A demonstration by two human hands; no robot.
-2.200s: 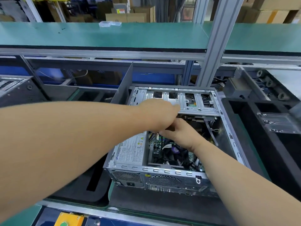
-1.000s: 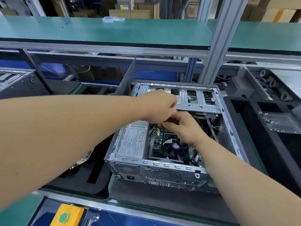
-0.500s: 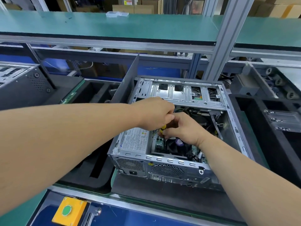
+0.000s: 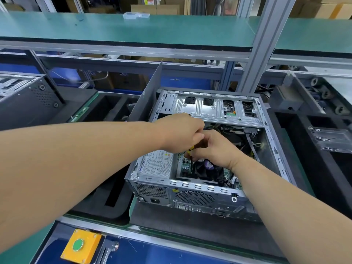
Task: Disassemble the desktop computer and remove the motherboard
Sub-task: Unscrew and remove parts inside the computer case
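An open desktop case (image 4: 190,185) lies on its side on a dark foam mat. Inside I see the power supply (image 4: 156,164) at the left, the motherboard (image 4: 185,166) and its black fan (image 4: 206,168) beside it, and a silver drive cage (image 4: 209,109) at the far end. My left hand (image 4: 181,132) grips the handle of a yellow screwdriver (image 4: 189,149) over the motherboard. My right hand (image 4: 213,147) curls its fingers round the screwdriver's lower part, just below the left hand. The tip is hidden.
A grey side panel (image 4: 148,100) stands upright left of the case. Black foam trays (image 4: 106,109) lie to the left and right (image 4: 323,149). Another dark case (image 4: 24,100) sits far left. A yellow box with a green button (image 4: 81,246) is at the near edge. A shelf post (image 4: 257,54) rises behind.
Both hands have dropped from under the drive cage toward the motherboard beside the power supply, and the yellow screwdriver now shows between them. The view has shifted slightly.
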